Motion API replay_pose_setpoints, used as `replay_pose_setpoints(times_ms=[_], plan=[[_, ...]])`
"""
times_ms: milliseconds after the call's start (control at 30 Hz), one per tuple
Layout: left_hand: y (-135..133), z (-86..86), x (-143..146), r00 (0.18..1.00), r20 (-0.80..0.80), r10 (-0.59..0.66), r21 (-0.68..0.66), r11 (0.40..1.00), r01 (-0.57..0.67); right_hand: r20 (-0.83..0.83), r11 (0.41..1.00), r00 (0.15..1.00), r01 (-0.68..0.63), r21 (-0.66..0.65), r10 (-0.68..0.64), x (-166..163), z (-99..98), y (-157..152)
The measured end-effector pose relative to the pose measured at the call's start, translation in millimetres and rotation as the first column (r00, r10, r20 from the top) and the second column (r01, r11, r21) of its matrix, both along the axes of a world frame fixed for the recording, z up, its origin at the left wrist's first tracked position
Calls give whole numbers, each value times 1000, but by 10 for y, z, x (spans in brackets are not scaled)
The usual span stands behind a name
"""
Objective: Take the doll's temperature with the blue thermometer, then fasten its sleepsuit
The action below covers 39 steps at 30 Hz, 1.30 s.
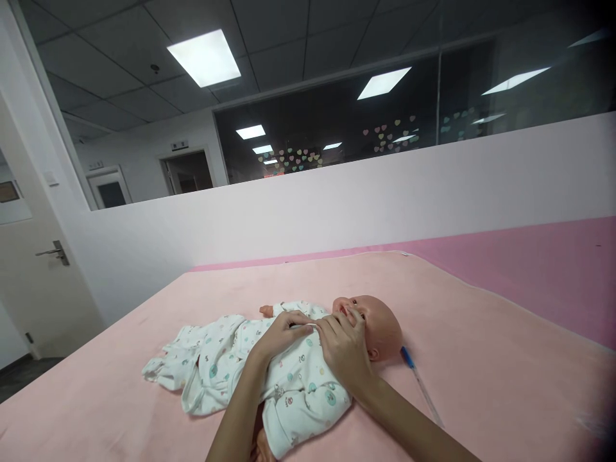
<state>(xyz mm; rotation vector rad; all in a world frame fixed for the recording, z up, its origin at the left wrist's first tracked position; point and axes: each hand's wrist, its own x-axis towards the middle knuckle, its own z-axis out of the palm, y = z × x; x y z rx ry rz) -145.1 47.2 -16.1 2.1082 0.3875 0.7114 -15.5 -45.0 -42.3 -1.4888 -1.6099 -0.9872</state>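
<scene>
A baby doll (385,328) lies on its back on the pink bed cover, its head to the right. It wears a white baby outfit (301,372) printed with small green and brown figures. My left hand (283,335) rests on the doll's chest, thumb and fingers closed on the outfit's front edge. Close beside it, my right hand (344,350) pinches the same cloth near the neckline. Its raised fingers lie across the doll's mouth and cheek in this view. The exact fold between my fingertips is mostly hidden.
A slim clear stick with a blue end (408,357), perhaps a pen, lies beside the doll's head. The pink cover (495,378) spreads around the doll. A white wall (308,218) with windows above stands behind, and a door (43,269) is at the left.
</scene>
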Motion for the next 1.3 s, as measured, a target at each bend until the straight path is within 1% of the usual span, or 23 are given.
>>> replay_pose_setpoints(times_ms=[200, 300, 433, 567, 733, 867, 1100, 1300], plan=[[-9, -2, -9, 999, 4, 45, 31, 999, -45, -27, 999, 999, -24, 23, 25, 8, -42, 38], [-6, -11, -3, 997, 44, 71, 16, 997, -71, -51, 998, 997, -57, 36, 59, 8, -39, 47], [18, -36, 8, 995, 72, 63, -32, 998, -60, -81, 994, 991, -98, 49, 102, 0, -25, 40], [25, -41, 6, 998, 44, 41, -9, 999, -41, -97, 991, 986, -129, 42, 133, 3, -23, 31], [9, -27, -7, 998, 62, 27, -15, 1000, -26, -88, 994, 990, -111, 19, 112, 10, -24, 25], [4, -20, -3, 999, 47, 10, -21, 1000, -9, -82, 994, 990, -110, 17, 111, 11, -22, 22], [-23, 7, -3, 1000, 4, -1, 58, 998, 1, -79, 993, 990, -120, 9, 121, 20, -35, 27], [-26, 6, -11, 1000, 0, 28, 66, 997, -28, -70, 995, 992, -101, -3, 100, 9, -34, 28]])
